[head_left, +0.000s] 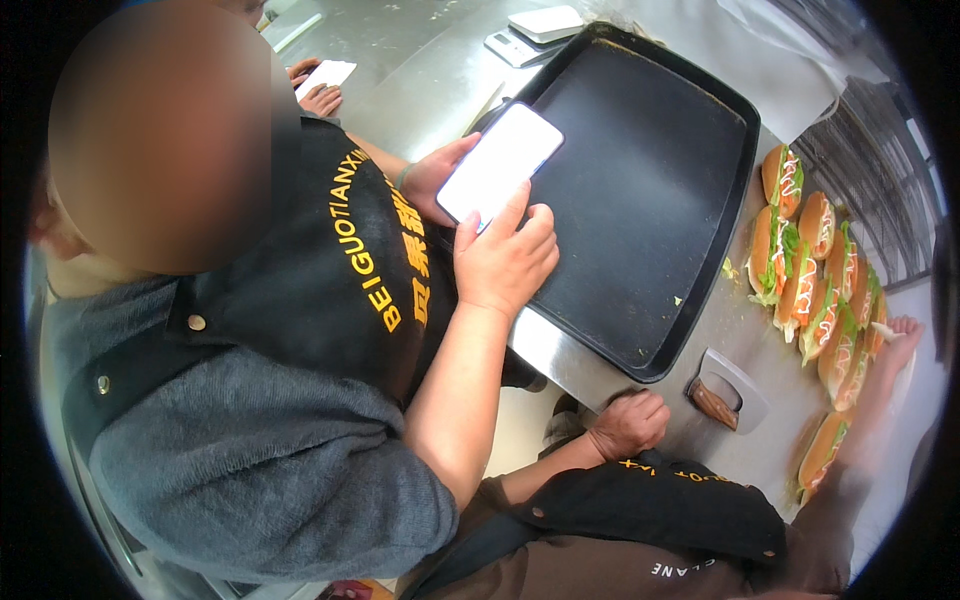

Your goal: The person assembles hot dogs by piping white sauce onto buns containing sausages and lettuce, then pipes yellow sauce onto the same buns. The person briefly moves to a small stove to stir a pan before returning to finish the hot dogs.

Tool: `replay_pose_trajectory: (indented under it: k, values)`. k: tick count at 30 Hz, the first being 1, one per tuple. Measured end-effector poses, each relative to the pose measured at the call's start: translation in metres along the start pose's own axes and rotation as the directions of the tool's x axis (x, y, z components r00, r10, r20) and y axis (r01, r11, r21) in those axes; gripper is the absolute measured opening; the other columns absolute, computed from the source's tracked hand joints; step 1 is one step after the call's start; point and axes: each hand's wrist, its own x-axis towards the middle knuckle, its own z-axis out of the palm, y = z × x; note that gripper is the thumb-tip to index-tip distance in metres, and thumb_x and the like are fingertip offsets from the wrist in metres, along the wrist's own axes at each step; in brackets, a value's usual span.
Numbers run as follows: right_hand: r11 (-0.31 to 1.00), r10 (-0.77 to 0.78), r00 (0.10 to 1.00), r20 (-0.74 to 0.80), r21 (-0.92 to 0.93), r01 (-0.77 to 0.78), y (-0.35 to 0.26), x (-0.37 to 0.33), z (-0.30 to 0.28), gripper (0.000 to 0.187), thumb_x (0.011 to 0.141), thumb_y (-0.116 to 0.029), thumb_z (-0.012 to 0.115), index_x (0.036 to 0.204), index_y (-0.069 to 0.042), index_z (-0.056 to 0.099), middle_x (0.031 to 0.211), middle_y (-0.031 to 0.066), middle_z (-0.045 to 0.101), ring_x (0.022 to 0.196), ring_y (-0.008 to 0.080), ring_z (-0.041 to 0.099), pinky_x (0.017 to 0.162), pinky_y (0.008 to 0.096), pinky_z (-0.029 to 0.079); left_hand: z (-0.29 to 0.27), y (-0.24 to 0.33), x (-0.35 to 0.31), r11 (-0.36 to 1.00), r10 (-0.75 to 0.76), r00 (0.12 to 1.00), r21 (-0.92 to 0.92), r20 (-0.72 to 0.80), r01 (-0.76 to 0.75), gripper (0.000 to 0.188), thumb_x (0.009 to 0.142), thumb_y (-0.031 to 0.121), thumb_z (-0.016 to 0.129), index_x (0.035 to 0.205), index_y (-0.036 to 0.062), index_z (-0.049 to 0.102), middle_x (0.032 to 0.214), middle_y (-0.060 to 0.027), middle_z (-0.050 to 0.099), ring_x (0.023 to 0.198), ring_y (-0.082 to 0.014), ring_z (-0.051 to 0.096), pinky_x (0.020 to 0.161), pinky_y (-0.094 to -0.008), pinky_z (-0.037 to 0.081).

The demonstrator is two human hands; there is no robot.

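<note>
My left hand (630,425) is curled into a loose fist by the table edge, just below the corner of a large black baking tray (640,200). No object shows in it. My right arm stretches along the right side, past the rows of filled buns. At its end, my right hand (903,338) is blurred and closed on a white piece of cloth or paper (888,331). Beside it lie several long buns (822,315) with lettuce, orange filling and white zigzag sauce. One filled bun (825,450) lies apart, nearer to me. Between my hands rests a dough scraper (716,402) with a wooden handle.
To my left a co-worker (270,420) in a black apron holds a phone (500,165) over the tray's edge. Farther back, another person's hands hold a white card (326,78). A small scale (520,45) stands behind the tray; plastic film (790,60) covers the far right.
</note>
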Motion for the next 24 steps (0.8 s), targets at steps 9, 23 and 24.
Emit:
replay_pose_trajectory:
  k: [9,23,24]
  values:
    - [1.0,-0.003,1.0,0.007,-0.025,0.003,0.007,-0.009,0.005,0.04,0.102,-0.029,0.039,0.067,-0.014,0.027,0.064,-0.001,0.023,0.059,0.0126,0.022,0.06,0.0294,0.029,-0.003,0.002,0.002,1.0,-0.002,0.999,0.017,0.039,0.001,0.013,0.076,0.011,0.061,0.073,0.0091,0.048,0.072,-0.006,0.044,0.069,-0.0211,0.053,0.059,-0.0316,0.044]
    - [0.981,-0.05,0.996,-0.071,-0.193,0.036,0.019,0.001,-0.085,0.039,0.103,-0.046,0.037,0.081,-0.015,0.047,0.07,-0.0033,0.043,0.063,0.0128,0.044,0.058,0.0302,0.04,0.015,0.006,0.0,0.989,-0.011,1.0,0.15,0.0,0.011,0.013,0.069,0.003,0.06,0.081,0.0063,0.06,0.071,-0.0105,0.053,0.065,-0.0293,0.053,0.058,-0.0391,0.043]
    - [0.993,-0.116,0.988,-0.102,-0.012,0.115,0.013,0.009,-0.081,0.043,0.101,-0.048,0.038,0.071,-0.017,0.039,0.059,-0.0019,0.033,0.053,0.0148,0.036,0.053,0.0312,0.035,0.017,0.007,0.001,0.987,-0.019,1.0,0.157,0.006,0.018,0.013,0.068,0.002,0.058,0.08,0.0062,0.06,0.071,-0.0106,0.054,0.065,-0.0301,0.054,0.058,-0.0394,0.043]
